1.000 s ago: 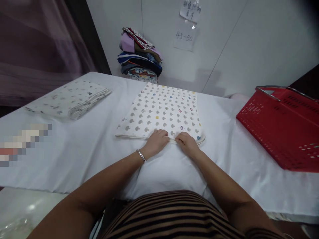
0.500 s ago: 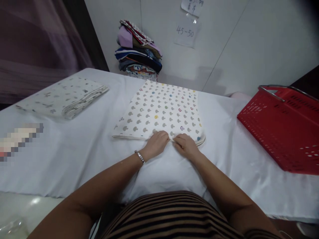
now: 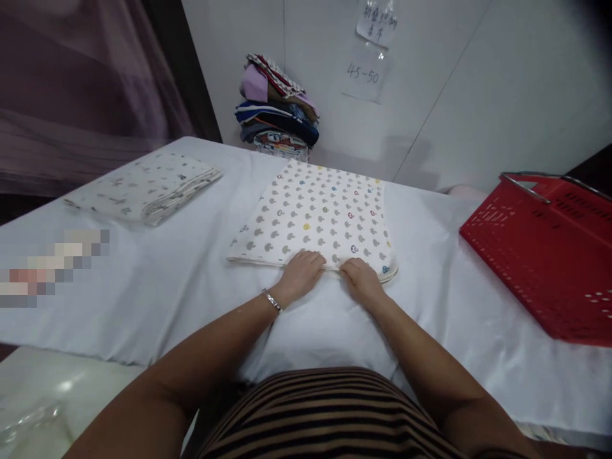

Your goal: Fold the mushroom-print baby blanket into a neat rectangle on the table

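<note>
Find the patterned cloth (image 3: 315, 217) lying folded and flat on the white-covered table (image 3: 182, 299), with far edge close to the table's back edge and near edge facing the wearer. Note grey and coloured mushroom-like motifs, and layers showing slightly parted at the cloth's near right corner.

Record the left hand (image 3: 303, 273), with metal bracelet (image 3: 272, 300) at the wrist, as narrow, with fingers bent over the cloth's near edge and closed on it. Record the right hand (image 3: 363, 280) as likewise narrow, pinching the same edge just beside; cannot confirm thumb position on either.

Note a wider gap between the hands than half a second ago, with fingertips then nearly meeting; find no evident change in the cloth's fold or place on the table. Judge this as a small adjustment along the near edge, adding no new fold.

Log also a second folded cloth (image 3: 143, 185) along the table's left edge, near the back left corner; a red basket (image 3: 540, 261) toward the right end; a stack of fabrics (image 3: 280, 115) beyond the back edge
</note>
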A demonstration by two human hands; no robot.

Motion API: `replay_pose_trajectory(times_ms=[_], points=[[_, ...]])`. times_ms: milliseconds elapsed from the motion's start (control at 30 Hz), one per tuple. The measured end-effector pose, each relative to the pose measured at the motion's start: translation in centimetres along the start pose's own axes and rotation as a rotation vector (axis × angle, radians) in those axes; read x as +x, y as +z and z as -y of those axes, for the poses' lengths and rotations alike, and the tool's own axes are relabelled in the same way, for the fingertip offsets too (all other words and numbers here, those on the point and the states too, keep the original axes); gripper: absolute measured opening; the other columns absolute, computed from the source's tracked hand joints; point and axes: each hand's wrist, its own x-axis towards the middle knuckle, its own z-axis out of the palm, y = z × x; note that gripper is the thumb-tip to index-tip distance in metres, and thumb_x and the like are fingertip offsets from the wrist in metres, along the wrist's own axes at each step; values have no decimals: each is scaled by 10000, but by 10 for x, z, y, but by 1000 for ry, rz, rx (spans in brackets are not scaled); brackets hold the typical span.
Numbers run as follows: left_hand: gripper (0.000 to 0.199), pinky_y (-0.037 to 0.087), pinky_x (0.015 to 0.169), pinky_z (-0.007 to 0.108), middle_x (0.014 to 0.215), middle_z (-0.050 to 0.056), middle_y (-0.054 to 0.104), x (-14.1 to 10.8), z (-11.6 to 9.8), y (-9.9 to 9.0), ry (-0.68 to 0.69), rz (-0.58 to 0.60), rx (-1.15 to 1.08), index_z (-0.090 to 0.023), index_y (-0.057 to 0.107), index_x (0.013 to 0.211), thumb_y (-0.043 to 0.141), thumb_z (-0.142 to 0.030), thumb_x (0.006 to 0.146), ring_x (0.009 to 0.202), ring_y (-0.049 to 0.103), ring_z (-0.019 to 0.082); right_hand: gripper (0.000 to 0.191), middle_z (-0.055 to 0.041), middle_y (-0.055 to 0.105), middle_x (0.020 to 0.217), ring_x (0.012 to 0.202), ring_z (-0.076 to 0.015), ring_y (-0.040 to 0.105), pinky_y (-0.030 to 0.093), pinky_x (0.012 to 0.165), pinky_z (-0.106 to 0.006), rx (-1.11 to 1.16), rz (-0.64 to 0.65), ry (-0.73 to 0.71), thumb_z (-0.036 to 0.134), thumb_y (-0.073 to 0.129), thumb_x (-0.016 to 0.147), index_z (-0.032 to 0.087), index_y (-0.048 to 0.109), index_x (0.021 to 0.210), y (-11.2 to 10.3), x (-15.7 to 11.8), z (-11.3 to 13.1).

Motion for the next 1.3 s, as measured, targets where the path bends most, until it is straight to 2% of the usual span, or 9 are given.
replay_pose_trajectory(times_ms=[167, 333, 500, 833, 1167, 1300], points=[[129, 387, 753, 329, 908, 47, 607, -6, 13, -4, 0, -6, 78, -178, 573, 876, 447, -150, 886, 878, 519, 194, 195, -79, 632, 922, 876, -207, 533, 429, 765, -315, -12, -14, 1, 202, 429, 933, 191, 623, 925, 0, -1, -1], [173, 376, 749, 329, 898, 40, 612, -12, 22, -8, 10, -11, 113, -183, 613, 822, 456, -139, 878, 850, 511, 186, 221, -88, 636, 928, 855, -207, 528, 422, 744, -321, -74, 19, -59, 221, 433, 937, 191, 652, 932, 2, -3, -3], [202, 369, 740, 330, 879, 43, 608, -13, 21, -8, 10, -31, 136, -182, 627, 803, 446, -123, 873, 830, 498, 184, 244, -80, 628, 920, 836, -202, 512, 404, 728, -321, -112, 21, -75, 228, 424, 944, 200, 667, 947, 3, -3, -2], [216, 387, 753, 324, 907, 51, 597, -18, 22, -14, 67, 47, 61, -176, 624, 902, 411, -142, 890, 861, 498, 189, 195, -86, 605, 920, 834, -203, 503, 402, 731, -323, -75, 43, -104, 283, 508, 908, 180, 672, 922, -5, -4, 4], [172, 390, 755, 334, 947, 51, 597, -18, 23, -14, 55, 66, 32, -192, 614, 931, 468, -279, 902, 886, 508, 195, 241, -93, 627, 939, 869, -210, 531, 434, 758, -330, -53, 14, -44, 239, 433, 937, 190, 668, 954, 1, -5, -1], [182, 393, 758, 337, 946, 51, 605, -17, 22, -12, 36, 66, 45, -194, 623, 921, 456, -266, 908, 892, 511, 193, 221, -93, 627, 942, 895, -214, 537, 444, 772, -333, -23, -3, -11, 227, 434, 935, 187, 651, 946, 1, -4, 0]])
